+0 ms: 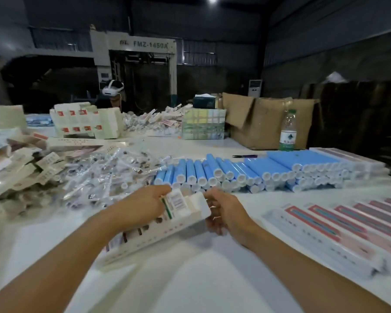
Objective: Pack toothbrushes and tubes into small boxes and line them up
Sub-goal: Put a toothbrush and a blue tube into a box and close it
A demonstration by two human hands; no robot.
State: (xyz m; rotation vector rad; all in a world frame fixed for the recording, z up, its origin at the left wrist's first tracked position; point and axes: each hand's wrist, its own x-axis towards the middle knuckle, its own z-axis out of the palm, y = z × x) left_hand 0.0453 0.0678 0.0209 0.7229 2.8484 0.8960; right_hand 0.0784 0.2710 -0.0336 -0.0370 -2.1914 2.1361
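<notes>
both hands over white table: left hand curled round long white box, held just above table; right hand pinching box's open end flap. beyond, blue tubes stacked; wrapped toothbrushes heaped left; packed boxes lined right.

Both hands, left hand and right hand, grip a long white cardboard box above the white table, near stacked blue tubes
</notes>
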